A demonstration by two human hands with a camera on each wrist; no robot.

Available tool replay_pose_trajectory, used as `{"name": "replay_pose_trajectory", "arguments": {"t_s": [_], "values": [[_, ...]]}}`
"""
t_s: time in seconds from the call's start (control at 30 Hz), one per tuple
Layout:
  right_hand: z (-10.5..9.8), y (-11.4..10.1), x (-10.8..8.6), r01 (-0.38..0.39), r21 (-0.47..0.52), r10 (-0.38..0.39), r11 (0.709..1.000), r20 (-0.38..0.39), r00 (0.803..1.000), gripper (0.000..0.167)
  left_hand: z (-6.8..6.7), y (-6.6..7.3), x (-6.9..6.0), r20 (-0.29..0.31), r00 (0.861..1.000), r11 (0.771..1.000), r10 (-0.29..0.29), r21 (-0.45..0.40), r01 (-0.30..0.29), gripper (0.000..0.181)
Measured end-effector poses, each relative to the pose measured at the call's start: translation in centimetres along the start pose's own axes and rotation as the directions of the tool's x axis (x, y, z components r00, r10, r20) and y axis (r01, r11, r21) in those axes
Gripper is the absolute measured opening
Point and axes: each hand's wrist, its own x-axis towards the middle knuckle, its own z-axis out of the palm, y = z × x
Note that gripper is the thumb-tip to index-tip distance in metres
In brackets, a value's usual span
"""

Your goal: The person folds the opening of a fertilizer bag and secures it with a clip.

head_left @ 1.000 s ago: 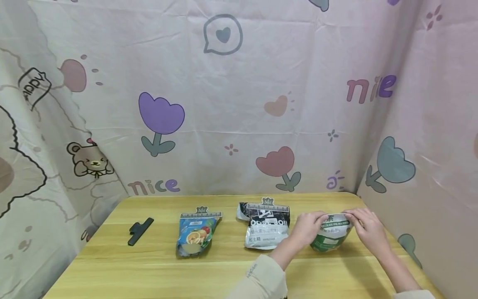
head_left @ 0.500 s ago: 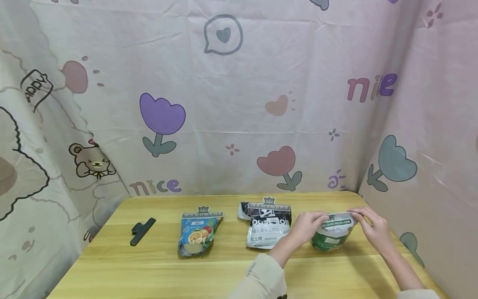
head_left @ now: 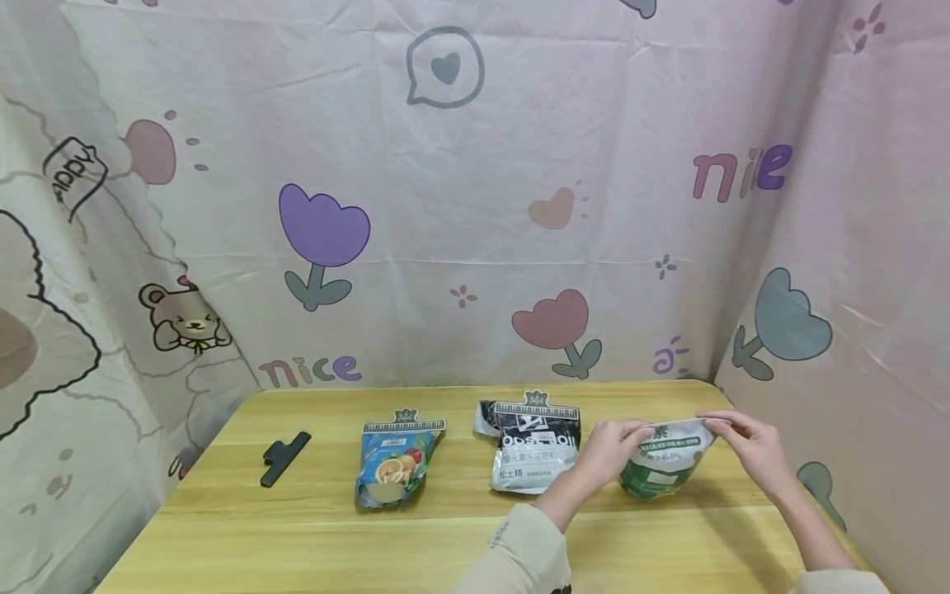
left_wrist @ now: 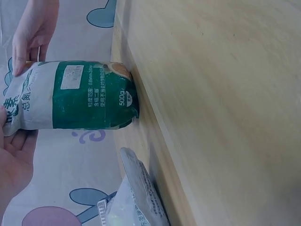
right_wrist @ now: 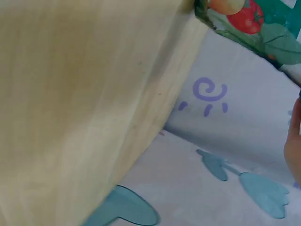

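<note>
A green-and-white fertilizer bag (head_left: 659,478), marked 500g in the left wrist view, stands at the table's right side. My left hand (head_left: 610,452) pinches the left end of its top edge. At the opposite end, my right hand (head_left: 755,452) pinches the top corner between thumb and fingers. The top edge is stretched fairly straight between them, slanting up to the right. In the right wrist view only part of the bag (right_wrist: 277,35), printed with fruit and leaves, and a sliver of my right hand (right_wrist: 293,146) show.
Left of my left hand is a black-and-white bag (head_left: 533,462) with a clip (head_left: 536,408) across its top. Farther left, a blue fruit-printed bag (head_left: 393,466) carries a similar clip (head_left: 404,421). A black clip (head_left: 285,459) lies at the table's left. Patterned cloth (head_left: 445,206) encloses the table (head_left: 334,544).
My right hand has moved slightly right and up, drawing the bag's top edge wider and straighter. My left hand stays at its end of the bag, nearly still.
</note>
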Motion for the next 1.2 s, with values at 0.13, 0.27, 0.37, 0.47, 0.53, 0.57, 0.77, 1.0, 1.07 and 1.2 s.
{"name": "replay_pose_trajectory", "arguments": {"t_s": [0.13, 0.27, 0.37, 0.47, 0.53, 0.57, 0.77, 1.0, 1.07, 1.2], "values": [[-0.4, 0.1, -0.3, -0.089, 0.071, 0.086, 0.994, 0.036, 0.996, 0.017, -0.1, -0.1, 0.1, 0.004, 1.000, 1.000, 0.011, -0.005, -0.011, 0.032], [-0.3, 0.0, -0.4, -0.116, 0.146, 0.114, 0.982, 0.023, 0.993, 0.017, 0.0, 0.0, 0.1, 0.000, 1.000, 1.000, 0.000, -0.004, 0.000, 0.031], [-0.3, 0.1, -0.4, -0.115, 0.168, 0.115, 0.979, 0.007, 0.993, 0.016, 0.0, 0.1, 0.0, -0.006, 1.000, 1.000, -0.004, 0.000, 0.004, 0.031], [-0.4, 0.5, -0.4, -0.140, 0.213, 0.136, 0.967, 0.033, 0.990, 0.017, 0.1, 0.0, 0.0, -0.014, 1.000, 1.000, 0.000, -0.003, 0.000, 0.030], [-0.5, 0.7, -0.4, -0.186, 0.251, 0.164, 0.950, 0.107, 0.981, 0.022, 0.1, 0.0, 0.0, -0.019, 1.000, 1.000, -0.002, -0.016, 0.002, 0.027], [-0.5, 1.0, -0.5, -0.208, 0.265, 0.175, 0.942, 0.143, 0.974, 0.023, 0.1, 0.0, 0.0, -0.023, 1.000, 1.000, -0.001, -0.018, 0.000, 0.025], [0.1, 1.7, -0.8, -0.248, 0.311, 0.201, 0.917, 0.177, 0.964, 0.014, 0.4, -0.3, 0.1, -0.079, 0.997, 1.000, 0.002, -0.015, -0.003, 0.019], [0.9, 1.2, -0.8, -0.206, 0.357, 0.187, 0.911, 0.089, 0.978, 0.014, 0.9, 0.0, 0.1, -0.136, 0.990, 0.997, -0.030, -0.070, 0.021, 0.018], [1.0, 1.2, -0.7, -0.195, 0.349, 0.179, 0.916, 0.077, 0.981, 0.014, 1.0, 0.1, 0.1, -0.147, 0.988, 0.997, -0.038, -0.078, 0.026, 0.017], [0.9, 1.0, -0.6, -0.188, 0.329, 0.171, 0.925, 0.081, 0.982, 0.011, 1.0, 0.5, 0.2, -0.157, 0.986, 0.996, -0.048, -0.081, 0.035, 0.015]]}}
